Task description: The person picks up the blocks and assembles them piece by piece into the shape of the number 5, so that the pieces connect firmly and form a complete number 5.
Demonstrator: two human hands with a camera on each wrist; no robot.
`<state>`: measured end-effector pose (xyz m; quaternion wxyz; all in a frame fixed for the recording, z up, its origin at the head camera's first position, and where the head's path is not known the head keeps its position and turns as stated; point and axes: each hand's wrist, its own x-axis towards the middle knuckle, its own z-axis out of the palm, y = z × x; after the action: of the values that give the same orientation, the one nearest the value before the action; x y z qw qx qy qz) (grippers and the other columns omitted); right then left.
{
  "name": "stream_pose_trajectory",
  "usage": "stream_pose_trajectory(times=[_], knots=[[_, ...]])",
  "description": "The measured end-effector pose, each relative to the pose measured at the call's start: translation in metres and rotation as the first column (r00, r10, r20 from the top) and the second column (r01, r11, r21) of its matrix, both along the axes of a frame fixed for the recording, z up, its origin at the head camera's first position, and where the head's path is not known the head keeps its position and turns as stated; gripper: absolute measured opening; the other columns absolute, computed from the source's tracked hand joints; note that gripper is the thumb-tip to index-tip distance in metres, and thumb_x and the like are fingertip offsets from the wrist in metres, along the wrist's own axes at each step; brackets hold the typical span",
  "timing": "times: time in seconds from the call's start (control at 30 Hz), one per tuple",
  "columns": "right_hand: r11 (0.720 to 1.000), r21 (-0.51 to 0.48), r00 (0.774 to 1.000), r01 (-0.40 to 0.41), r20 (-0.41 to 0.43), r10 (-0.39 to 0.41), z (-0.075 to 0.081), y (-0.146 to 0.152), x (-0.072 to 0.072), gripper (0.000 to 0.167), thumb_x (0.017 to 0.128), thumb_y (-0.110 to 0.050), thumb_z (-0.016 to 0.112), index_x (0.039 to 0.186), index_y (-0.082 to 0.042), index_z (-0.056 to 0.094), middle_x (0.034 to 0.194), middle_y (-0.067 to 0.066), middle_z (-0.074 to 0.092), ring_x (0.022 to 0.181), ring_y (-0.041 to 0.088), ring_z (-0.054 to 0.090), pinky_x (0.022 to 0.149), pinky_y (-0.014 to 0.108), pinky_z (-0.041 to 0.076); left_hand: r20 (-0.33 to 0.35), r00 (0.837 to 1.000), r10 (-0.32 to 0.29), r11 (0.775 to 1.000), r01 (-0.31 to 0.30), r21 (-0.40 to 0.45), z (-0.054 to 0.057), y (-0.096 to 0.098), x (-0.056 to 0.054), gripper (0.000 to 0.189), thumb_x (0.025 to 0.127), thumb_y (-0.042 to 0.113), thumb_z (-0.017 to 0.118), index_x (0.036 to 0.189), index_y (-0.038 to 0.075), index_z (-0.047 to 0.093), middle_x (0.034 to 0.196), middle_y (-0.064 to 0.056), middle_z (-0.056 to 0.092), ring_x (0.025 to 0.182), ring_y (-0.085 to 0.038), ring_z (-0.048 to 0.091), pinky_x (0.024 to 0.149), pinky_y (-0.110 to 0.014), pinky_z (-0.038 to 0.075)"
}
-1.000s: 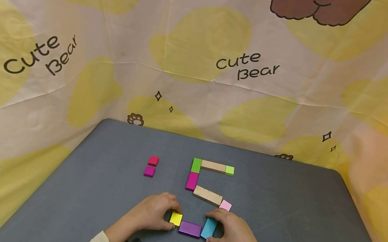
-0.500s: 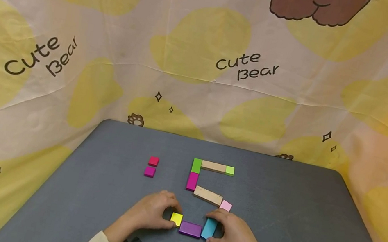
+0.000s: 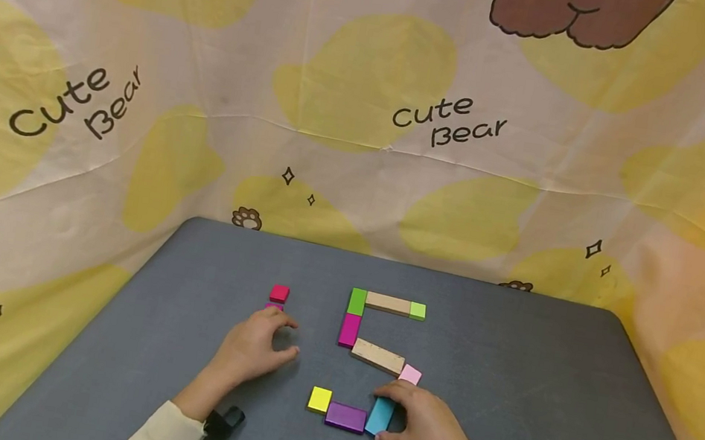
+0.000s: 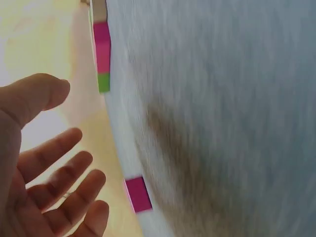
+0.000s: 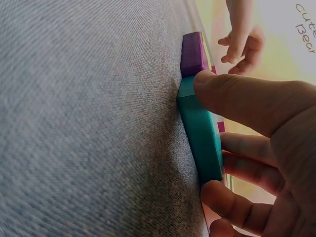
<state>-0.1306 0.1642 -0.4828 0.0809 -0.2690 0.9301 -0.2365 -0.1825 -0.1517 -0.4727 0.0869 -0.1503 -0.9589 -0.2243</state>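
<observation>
My left hand (image 3: 253,349) is over the table's left half, fingers and thumb spread and nothing between them. It partly covers a magenta square block (image 3: 274,307), which also appears beyond the fingers in the left wrist view. My right hand (image 3: 428,422) grips a blue rectangular block (image 3: 380,414), thumb at its near end and fingers at its far end. That block lies on the table with a purple block (image 3: 346,417) at its left. A yellow square block (image 3: 320,400) sits left of the purple one.
Further back lie a pink block (image 3: 410,374), two plain wood blocks, a magenta block (image 3: 349,330) and two green blocks, in a winding line. A red square block (image 3: 279,293) stands apart at the left. A patterned cloth (image 3: 358,85) hangs behind the grey table (image 3: 541,367).
My left hand has let go of the yellow block and moved left and away from me, towards the magenta square block. The right hand stays on the blue block.
</observation>
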Motion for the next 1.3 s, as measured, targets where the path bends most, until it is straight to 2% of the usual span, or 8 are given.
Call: stream_pose_trajectory(times=[0.13,0.3,0.53,0.8,1.07,1.3], knots=[[1.000,0.001,1.000,0.002,-0.002,-0.002,0.000,0.000,0.000,0.055,0.071,-0.043,0.082,0.119,-0.019,0.066,0.115,-0.005,0.067,0.103,0.013,0.061,0.086,0.040,0.053,0.009,0.998,0.070,0.997,-0.070,-0.015,0.002,-0.011,-0.010,0.039,0.073,0.032,0.079,0.107,0.014,0.071,0.103,-0.002,0.065,0.087,-0.017,0.062,0.068,-0.037,0.052],[1.000,0.003,1.000,0.002,-0.007,-0.002,0.000,0.000,-0.001,0.055,0.071,-0.043,0.082,0.118,-0.019,0.066,0.114,-0.006,0.067,0.102,0.012,0.061,0.086,0.040,0.053,0.049,0.992,0.113,0.992,-0.110,-0.063,0.000,-0.025,-0.022,0.043,0.076,0.032,0.078,0.112,0.011,0.069,0.104,-0.006,0.065,0.086,-0.020,0.061,0.069,-0.041,0.052],[1.000,-0.001,1.000,-0.001,-0.010,0.001,-0.001,0.000,-0.001,0.055,0.071,-0.043,0.082,0.118,-0.018,0.066,0.113,-0.006,0.067,0.099,0.010,0.061,0.085,0.038,0.053,0.074,0.991,0.112,0.992,-0.107,-0.063,-0.001,-0.041,-0.037,0.040,0.078,0.024,0.075,0.112,0.005,0.068,0.107,-0.012,0.065,0.093,-0.026,0.062,0.076,-0.047,0.052],[1.000,-0.005,1.000,0.001,-0.029,-0.001,-0.002,0.001,-0.001,0.055,0.070,-0.041,0.083,0.117,-0.018,0.066,0.112,-0.006,0.067,0.098,0.009,0.061,0.084,0.036,0.053,0.131,0.987,0.094,0.994,-0.086,-0.063,-0.004,-0.045,-0.047,0.039,0.078,0.023,0.075,0.113,0.007,0.068,0.109,-0.011,0.064,0.099,-0.027,0.062,0.082,-0.047,0.051],[1.000,0.006,0.999,0.011,0.039,-0.011,-0.001,0.000,-0.001,0.056,0.071,-0.045,0.081,0.119,-0.019,0.066,0.114,-0.004,0.067,0.099,0.010,0.060,0.086,0.039,0.053,0.157,0.983,0.092,0.994,-0.080,-0.080,-0.009,-0.048,-0.054,0.036,0.078,0.020,0.076,0.110,0.008,0.069,0.108,-0.010,0.064,0.100,-0.028,0.063,0.084,-0.047,0.050],[1.000,-0.002,0.999,0.013,0.034,-0.013,-0.001,0.000,-0.001,0.055,0.072,-0.044,0.081,0.119,-0.019,0.066,0.114,-0.005,0.067,0.099,0.010,0.060,0.085,0.039,0.053,0.161,0.984,0.078,0.994,-0.066,-0.082,-0.007,-0.050,-0.054,0.032,0.078,0.020,0.076,0.107,0.008,0.070,0.108,-0.010,0.064,0.098,-0.026,0.062,0.083,-0.046,0.051]])
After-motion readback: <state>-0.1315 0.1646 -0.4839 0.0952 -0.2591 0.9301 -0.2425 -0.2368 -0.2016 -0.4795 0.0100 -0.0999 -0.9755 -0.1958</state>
